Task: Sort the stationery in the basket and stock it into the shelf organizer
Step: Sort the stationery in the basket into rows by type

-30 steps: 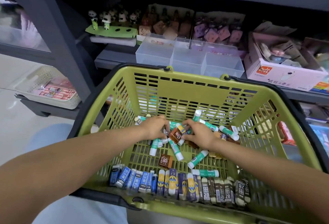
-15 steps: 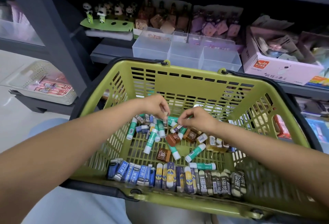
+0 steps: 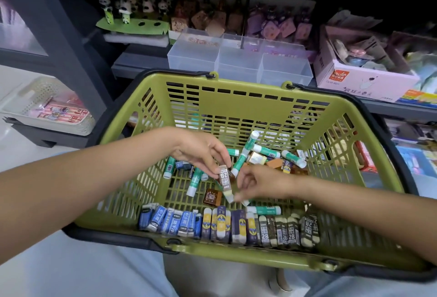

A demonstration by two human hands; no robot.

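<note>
A green plastic basket [image 3: 236,98] rests on my lap. Loose green-and-white glue sticks [image 3: 246,152] and small brown erasers [image 3: 212,196] lie scattered on its floor. Along the near wall stand sorted rows: blue erasers [image 3: 170,221], navy-and-yellow erasers [image 3: 224,223] and brown 2B erasers [image 3: 283,230]. My left hand [image 3: 203,152] pinches the top of one brown 2B eraser [image 3: 224,178], lifted above the floor. My right hand [image 3: 257,183] has curled fingers that meet that eraser's pale lower end. A clear, divided shelf organizer [image 3: 238,62] stands on the shelf behind the basket.
On the shelf stand a pink open box [image 3: 364,79] of goods at the right and panda figures on a green card [image 3: 132,25] at the left. A white mesh tray [image 3: 47,107] sits low at the left. A dark shelf post [image 3: 78,60] rises beside the basket.
Both hands have come up and toward me from the loose pile. My left hand now holds a brown 2B eraser clear of the pile, and my right hand has closed in on its lower end.
</note>
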